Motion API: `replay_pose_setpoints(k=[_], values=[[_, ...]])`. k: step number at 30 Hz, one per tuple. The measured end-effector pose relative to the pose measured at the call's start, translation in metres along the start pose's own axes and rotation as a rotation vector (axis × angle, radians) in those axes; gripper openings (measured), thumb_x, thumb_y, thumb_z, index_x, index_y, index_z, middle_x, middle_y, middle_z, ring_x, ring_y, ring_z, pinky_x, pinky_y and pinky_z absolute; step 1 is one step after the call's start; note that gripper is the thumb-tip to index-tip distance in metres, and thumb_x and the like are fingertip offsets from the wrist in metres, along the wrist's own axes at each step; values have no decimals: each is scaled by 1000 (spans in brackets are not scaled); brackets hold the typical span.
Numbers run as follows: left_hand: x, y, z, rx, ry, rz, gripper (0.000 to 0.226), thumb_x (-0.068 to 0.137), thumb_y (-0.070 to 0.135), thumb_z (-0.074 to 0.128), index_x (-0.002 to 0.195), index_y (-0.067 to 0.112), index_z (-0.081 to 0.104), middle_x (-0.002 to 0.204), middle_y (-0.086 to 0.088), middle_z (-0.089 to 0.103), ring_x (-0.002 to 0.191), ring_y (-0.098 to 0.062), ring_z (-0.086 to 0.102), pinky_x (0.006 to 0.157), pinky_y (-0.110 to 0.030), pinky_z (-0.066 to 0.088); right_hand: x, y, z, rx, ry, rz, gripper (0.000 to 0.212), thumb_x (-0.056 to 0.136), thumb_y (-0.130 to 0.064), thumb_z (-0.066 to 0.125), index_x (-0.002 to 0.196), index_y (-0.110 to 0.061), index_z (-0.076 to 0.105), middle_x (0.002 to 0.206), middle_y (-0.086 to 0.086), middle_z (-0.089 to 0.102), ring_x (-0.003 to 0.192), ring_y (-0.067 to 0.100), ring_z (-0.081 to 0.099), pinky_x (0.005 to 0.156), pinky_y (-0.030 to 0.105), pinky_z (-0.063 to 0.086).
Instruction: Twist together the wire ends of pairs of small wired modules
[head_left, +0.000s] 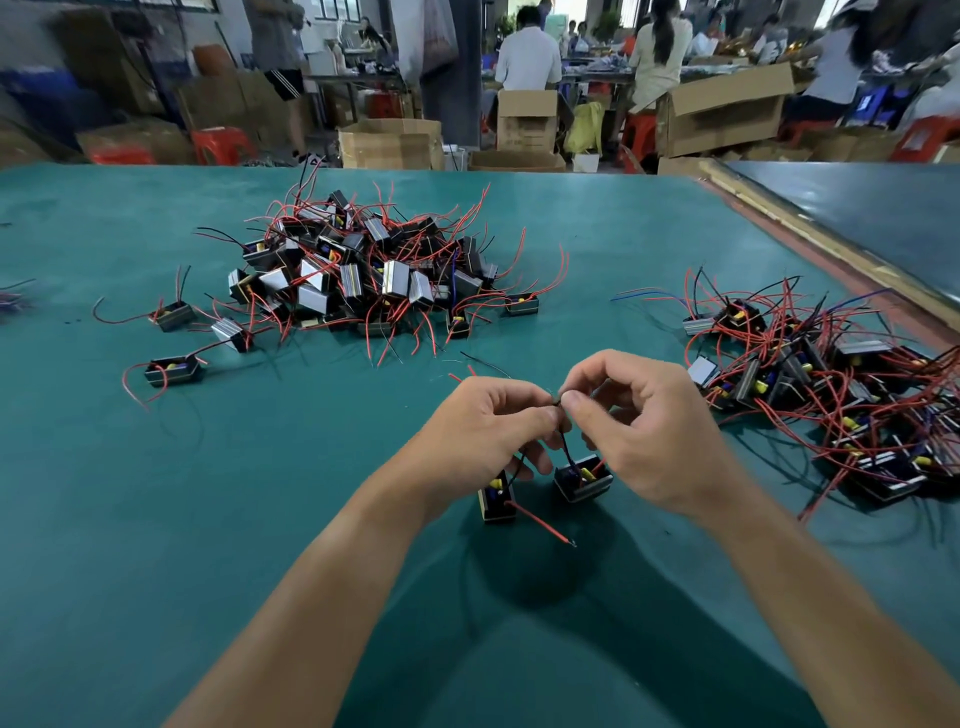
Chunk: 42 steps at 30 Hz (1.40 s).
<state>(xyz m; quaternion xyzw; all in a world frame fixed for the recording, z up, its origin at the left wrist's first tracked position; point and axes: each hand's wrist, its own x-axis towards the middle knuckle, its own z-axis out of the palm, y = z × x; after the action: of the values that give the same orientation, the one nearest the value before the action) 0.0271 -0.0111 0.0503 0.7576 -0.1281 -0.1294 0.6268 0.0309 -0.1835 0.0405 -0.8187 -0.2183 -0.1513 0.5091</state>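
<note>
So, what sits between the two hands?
Head view: the black wire ends, pinched by the left hand and right hand.

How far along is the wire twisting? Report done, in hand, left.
Done, apparently: the tangled heap on the right, though its joints are too small to confirm. In hand: the left hand and right hand pinch the black wire ends of the pair of modules below them. Left: the large pile mid-table, plus stray modules beside it.
</note>
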Motion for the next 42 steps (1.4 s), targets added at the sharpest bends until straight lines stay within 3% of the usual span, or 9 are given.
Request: replay_pose_setpoints(k=[3,6,9,16,20,29,33,37,42], values=[[-2,1,0,-23,-17,-22,14,96,7,57,93,-1,68,74,2,67,56,-15,59,69,-36,44,0,-2,-1,-34,-23,-35,11,87,-20,60,79,-27,61,65,-14,59,53,8,53,52,21,44],[-2,0,0,-13,-3,-3,15,96,7,59,93,-3,69,72,3,70,52,-13,55,67,-35,42,1,-2,-1,-38,-27,-11,10,88,-22,59,79,-27,60,67,-9,62,56,13,56,54,36,51],[-1,-3,1,-13,45,24,14,94,6,61,90,-3,71,71,2,69,50,-13,50,56,-24,44,0,-1,1,-37,-29,21,9,87,-24,57,78,-23,59,70,-1,66,60,20,60,58,43,53],[0,-6,0,10,61,86,17,89,9,67,74,13,75,67,0,69,45,-10,48,46,-17,41,1,-1,-2,-30,-29,26,13,84,-27,63,72,-22,63,67,-7,70,57,8,59,54,18,43],[0,-5,4,44,75,66,14,79,23,64,71,15,73,67,2,69,44,-11,48,44,-17,38,-1,-2,-3,-16,-41,-1,19,87,-18,63,68,-23,62,59,-17,66,51,1,53,52,6,37],[-1,2,5,70,102,37,29,91,5,59,67,18,70,65,1,66,41,-11,41,41,-15,33,1,0,-4,-108,-14,35,27,87,-16,63,62,-25,61,52,-13,55,46,3,44,51,10,33],[-2,4,6,66,100,34,27,92,6,59,71,16,72,66,0,65,44,-14,40,42,-17,33,4,-4,-4,99,-38,231,27,92,-3,61,67,-10,68,56,-1,62,48,10,50,50,25,45],[-3,6,6,59,92,27,23,92,7,60,73,14,71,64,2,64,45,-15,39,40,-16,31,5,-7,-8,382,-116,467,28,96,-4,56,71,-7,68,63,2,63,48,8,49,48,21,48],[-4,7,7,54,87,18,29,91,7,61,67,19,70,63,1,64,46,-17,39,41,-15,31,5,-6,-12,345,-131,469,26,95,-5,58,72,-7,69,65,4,64,50,9,50,50,21,49]])
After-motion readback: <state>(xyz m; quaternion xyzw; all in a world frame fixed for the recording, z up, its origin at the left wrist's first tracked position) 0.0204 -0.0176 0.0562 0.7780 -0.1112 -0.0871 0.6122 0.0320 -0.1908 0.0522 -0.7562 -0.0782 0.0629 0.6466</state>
